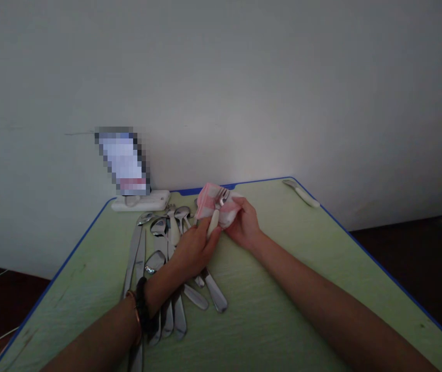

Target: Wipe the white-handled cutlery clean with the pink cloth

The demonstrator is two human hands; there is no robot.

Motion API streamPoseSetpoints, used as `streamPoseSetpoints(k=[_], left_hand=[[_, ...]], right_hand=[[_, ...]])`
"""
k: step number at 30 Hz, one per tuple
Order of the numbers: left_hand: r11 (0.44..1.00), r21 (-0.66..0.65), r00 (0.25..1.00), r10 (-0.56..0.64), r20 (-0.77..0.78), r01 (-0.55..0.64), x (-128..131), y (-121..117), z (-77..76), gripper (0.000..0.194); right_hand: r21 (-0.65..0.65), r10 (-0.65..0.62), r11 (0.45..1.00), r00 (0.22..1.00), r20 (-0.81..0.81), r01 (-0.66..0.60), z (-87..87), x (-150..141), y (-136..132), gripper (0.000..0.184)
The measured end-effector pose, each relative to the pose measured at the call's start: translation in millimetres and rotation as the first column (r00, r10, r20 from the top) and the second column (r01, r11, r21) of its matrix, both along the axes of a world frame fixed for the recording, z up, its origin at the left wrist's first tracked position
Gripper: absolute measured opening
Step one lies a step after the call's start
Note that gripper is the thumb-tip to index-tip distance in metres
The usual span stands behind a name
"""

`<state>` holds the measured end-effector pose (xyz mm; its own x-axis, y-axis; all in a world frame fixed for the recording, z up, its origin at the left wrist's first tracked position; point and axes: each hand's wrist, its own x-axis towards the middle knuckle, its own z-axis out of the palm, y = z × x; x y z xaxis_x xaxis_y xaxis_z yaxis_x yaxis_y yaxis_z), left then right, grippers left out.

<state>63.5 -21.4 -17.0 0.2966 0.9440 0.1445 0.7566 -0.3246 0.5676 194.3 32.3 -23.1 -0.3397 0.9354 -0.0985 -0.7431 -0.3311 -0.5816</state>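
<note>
My left hand (195,247) is closed around the pale handle of a fork (214,219), its metal tines pointing up and away from me. Behind the fork head lies a pink and white cloth (206,199), gripped by my right hand (246,226) at its right side. The fork's head rests against the cloth. Below and left of my left hand, several pieces of cutlery lie in a loose group: spoons (156,261), long-handled metal pieces (216,294) and another pale-handled fork (173,227). My left forearm hides part of that group.
A blurred-out phone (124,163) leans upright at the back left, above a white block-like object (139,200). One pale-handled knife (301,194) lies at the far right corner of the green table (283,289), which has a blue edge. A grey wall (244,93) stands behind.
</note>
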Motion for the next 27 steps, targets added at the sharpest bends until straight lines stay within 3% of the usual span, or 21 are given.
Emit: streamPoseSetpoints(k=[4,6,11,15,22,27], left_hand=[[1.000,0.011,0.997,-0.007,-0.072,0.008,0,0,0.8,0.026],[1.000,0.014,0.995,-0.007,-0.102,0.008,0,0,1.0,0.027],[1.000,0.014,0.992,-0.023,-0.126,0.025,0,1,1.6,0.031],[1.000,0.008,0.991,-0.028,-0.134,0.029,1,0,2.9,0.031],[0.996,0.045,0.990,-0.066,-0.127,0.072,1,0,3.2,0.031],[0.994,0.072,0.980,-0.070,-0.186,0.084,0,1,-0.1,0.032]], right_hand=[[0.024,0.033,0.999,0.998,-0.043,-0.032,2.5,2,-2,0.056],[0.013,0.024,1.000,0.998,-0.061,-0.023,1.3,3,-1,0.063],[-0.047,-0.047,0.998,0.995,-0.089,0.043,-3.2,2,4,0.041],[-0.053,-0.026,0.998,0.998,-0.064,0.023,-3.2,-3,5,0.027],[-0.010,-0.066,0.998,0.997,0.040,0.066,-7.3,-9,2,0.016],[0.050,-0.083,0.996,0.987,0.138,0.077,-8.5,-8,1,0.022]])
